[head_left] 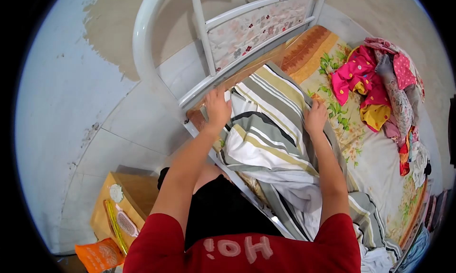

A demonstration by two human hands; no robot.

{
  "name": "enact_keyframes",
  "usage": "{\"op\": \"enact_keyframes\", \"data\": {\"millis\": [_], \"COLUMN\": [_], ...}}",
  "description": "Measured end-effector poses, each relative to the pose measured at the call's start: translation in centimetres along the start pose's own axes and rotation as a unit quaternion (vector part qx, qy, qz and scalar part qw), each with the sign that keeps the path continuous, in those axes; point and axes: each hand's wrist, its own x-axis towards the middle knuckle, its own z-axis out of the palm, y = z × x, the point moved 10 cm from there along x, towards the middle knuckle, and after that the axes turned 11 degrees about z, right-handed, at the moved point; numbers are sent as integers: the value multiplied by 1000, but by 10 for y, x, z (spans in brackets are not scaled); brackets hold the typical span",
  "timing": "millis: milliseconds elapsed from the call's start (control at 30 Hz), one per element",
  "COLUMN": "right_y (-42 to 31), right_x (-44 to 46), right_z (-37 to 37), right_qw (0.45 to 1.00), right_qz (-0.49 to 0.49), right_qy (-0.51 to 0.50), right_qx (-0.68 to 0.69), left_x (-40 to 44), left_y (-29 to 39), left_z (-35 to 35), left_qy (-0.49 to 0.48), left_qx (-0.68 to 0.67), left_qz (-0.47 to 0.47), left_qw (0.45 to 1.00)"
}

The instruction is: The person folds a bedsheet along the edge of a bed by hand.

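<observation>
Left hand (pixel 218 109) on cloth (pixel 275 92), beside headboard (pixel 261 30).

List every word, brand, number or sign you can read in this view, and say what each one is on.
"Hoi", in pale letters upside down to the camera, on the red shirt.
Pale print on the orange packet: too small and blurred to read.
I can make out no other text.

A patchy blue and beige painted wall (pixel 66 59) is edged below by glossy pale tiles (pixel 137 123); a light-wood cabinet (pixel 137 190) is placed beside a white curved-metal bed frame (pixel 142 40).
</observation>
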Motion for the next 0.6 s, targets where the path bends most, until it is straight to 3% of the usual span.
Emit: {"op": "enact_keyframes", "data": {"millis": [33, 67, 133, 167, 233, 300, 367, 400, 467, 500, 567, 600], "right_y": [-26, -30, -49, -67, -102, -113, -122, -124, -137, -147, -172, -183], "right_x": [-20, -31, -74, -96, -123, -139, -138, -137, -131, -127, -130, -132], "right_z": [-23, -9, 4, 1, -8, 6, 13, 20, 18, 11, -1, -6], "right_qw": [997, 988, 943, 923, 908, 916, 899, 888, 867, 867, 876, 884], "right_qz": [-36, 7, 56, 60, 33, 27, 53, 66, 72, 70, 11, -27], "right_qy": [41, -63, -230, -290, -340, -338, -362, -386, -417, -416, -418, -384], "right_qx": [56, 139, 232, 245, 242, 213, 239, 241, 264, 265, 238, 266], "left_x": [-7, -11, -45, -50, -69, -78, -107, -110, -129, -137, -121, -111], "left_y": [2, 3, -18, -15, -11, -2, 13, 12, 25, 24, -6, -8], "left_z": [-4, -3, 46, 44, 53, 42, 44, 34, 24, 19, -24, -42], "left_qy": [24, 23, -163, -165, -239, -259, -363, -363, -439, -437, -203, -121], "left_qx": [-22, -19, -244, -241, -240, -198, -297, -297, -383, -382, -281, -310], "left_qz": [-5, -3, -197, -196, -236, -215, -261, -258, -250, -249, -247, -206], "left_qw": [999, 1000, 935, 936, 911, 920, 843, 845, 773, 775, 905, 920]}}
